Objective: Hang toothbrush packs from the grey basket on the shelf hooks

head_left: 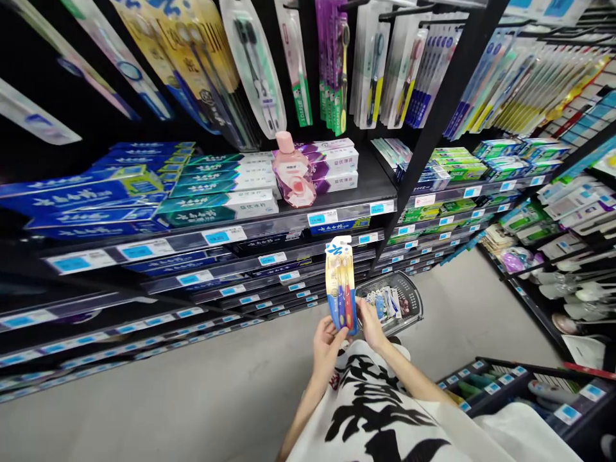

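Between my two hands, upright in front of my shirt, is a toothbrush pack (341,289) with one blue and one red brush on a yellow and blue card. My left hand (328,340) grips its lower left corner, thumb across the front. On the right edge my right hand (370,324) is closed, its fingers partly hidden behind the card. Beyond the pack, a pink mouthwash bottle (294,173) stands on the shelf beside purple and white toothpaste boxes (334,168).
A dark shopping basket (414,301) with several packs inside sits on the floor to the right. Hanging toothbrush packs (255,70) line the rack above the shelf (269,228). Blue toothpaste boxes (81,199) are stacked at left. Another shelving unit (520,282) borders the aisle at right.
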Tool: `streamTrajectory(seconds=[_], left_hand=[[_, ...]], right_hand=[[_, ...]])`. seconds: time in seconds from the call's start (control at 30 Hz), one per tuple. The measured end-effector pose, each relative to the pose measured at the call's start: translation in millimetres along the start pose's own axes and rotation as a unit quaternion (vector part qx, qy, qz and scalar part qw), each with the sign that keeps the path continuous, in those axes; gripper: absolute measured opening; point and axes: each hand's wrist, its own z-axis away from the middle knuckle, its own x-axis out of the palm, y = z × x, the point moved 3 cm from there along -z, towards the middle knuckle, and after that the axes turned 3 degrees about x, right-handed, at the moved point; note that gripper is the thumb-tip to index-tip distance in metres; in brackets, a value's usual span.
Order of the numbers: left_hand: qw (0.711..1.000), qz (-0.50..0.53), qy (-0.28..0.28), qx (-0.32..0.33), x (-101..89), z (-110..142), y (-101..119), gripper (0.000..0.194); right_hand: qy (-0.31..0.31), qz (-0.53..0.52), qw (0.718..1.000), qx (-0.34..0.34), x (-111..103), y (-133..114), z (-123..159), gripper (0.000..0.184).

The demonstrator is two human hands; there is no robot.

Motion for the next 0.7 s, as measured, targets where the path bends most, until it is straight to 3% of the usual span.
streamTrajectory(seconds=[0.2,0.3,0.57,0.7], left_hand=[[0.998,-0.003,-0.054,-0.015,-7.3,-3.6,-1.6,0.044],[0.996,-0.008,-0.086,-0.035,-6.0,-6.6,-2.1,0.045],[0.994,-0.056,-0.080,-0.043,2.0,-13.3,-6.1,0.052],[0.992,0.035,-0.077,-0.095,2.3,-11.2,-11.5,0.062]], right_hand=[[-0.056,-0.142,0.972,0.179,4.6,14.1,0.5,0.064],[-0.087,-0.160,0.960,0.212,0.4,18.1,7.4,0.062],[0.014,-0.105,0.991,0.079,-13.2,16.6,-1.1,0.045],[0.066,-0.021,0.997,0.016,-14.9,14.9,-6.9,0.032]])
